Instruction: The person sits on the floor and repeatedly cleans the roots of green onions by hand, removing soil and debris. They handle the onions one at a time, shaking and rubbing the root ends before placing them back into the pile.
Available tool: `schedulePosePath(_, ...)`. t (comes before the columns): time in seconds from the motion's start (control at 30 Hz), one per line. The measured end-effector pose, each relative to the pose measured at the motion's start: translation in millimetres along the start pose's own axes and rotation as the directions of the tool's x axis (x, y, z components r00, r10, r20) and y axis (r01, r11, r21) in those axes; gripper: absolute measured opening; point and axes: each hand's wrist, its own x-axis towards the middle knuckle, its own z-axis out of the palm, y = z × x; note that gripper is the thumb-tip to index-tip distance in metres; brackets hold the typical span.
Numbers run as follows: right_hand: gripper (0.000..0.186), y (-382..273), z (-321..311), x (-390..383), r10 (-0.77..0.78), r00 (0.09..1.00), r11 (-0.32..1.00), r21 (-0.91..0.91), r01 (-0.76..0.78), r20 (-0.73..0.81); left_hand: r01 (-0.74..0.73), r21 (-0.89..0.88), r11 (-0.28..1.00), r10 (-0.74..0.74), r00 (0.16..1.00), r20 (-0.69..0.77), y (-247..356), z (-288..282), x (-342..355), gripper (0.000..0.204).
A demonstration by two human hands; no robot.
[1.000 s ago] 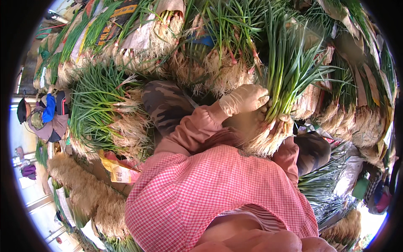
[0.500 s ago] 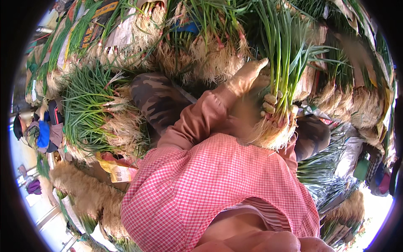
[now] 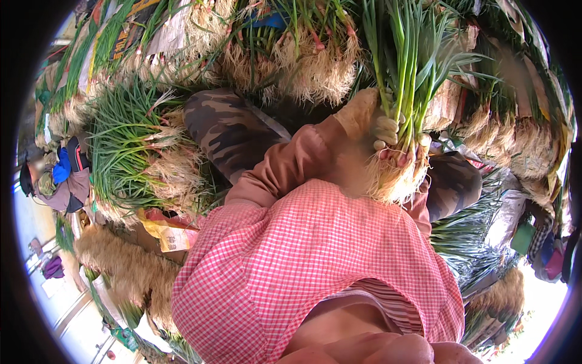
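Observation:
An upright bunch of green garlic stands in front of me, with long green leaves above and pale, stringy roots hanging below. My right hand, in a pale glove, is closed round its stems just over the reddish bulbs. Gloved fingertips show on the bunch's left side, while the forearm is mostly hidden behind the roots. From the left, my left hand, also gloved, reaches against the stems at about the same height. Its fingers pass out of sight behind the bunch.
A heap of green garlic lies left of my camouflage-clad knee. More rooted bunches line the far side, and others the right. A yellow and white bag lies at the left. Another person is at the far left.
My left hand, which had its fingers stretched out beside the leaves, has come down and in against the stems. The bunch has shifted slightly up in the picture, still in my right hand.

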Motion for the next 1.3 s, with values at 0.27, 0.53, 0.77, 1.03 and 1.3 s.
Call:
schedulePosePath(0.27,0.049,-6,-19,3,-0.023,0.999,0.999,-0.028,0.022,-0.041,-0.408,0.658,0.633,0.509,0.86,0.043,11,3,-23,0.026)
schedulePosePath(0.53,0.045,-33,-12,22,-0.325,0.931,0.924,0.267,0.274,0.168,-0.205,0.914,0.349,0.601,0.798,-0.05,19,46,-112,0.022)
schedulePosePath(0.77,0.049,-107,-30,-105,-0.64,0.766,0.765,-0.15,0.627,-0.06,0.441,0.56,-0.702,0.414,0.892,-0.184,97,11,-165,0.023)
schedulePosePath(1.03,0.049,-144,-79,-302,-0.921,0.252,0.355,-0.379,0.855,-0.297,0.456,0.64,-0.619,0.571,0.821,-0.033,90,-1,-135,0.024)
schedulePosePath(1.3,0.048,-58,-135,-303,-0.905,0.221,0.255,-0.046,0.966,-0.364,0.394,0.744,-0.54,0.45,0.882,-0.141,45,17,-84,0.036)
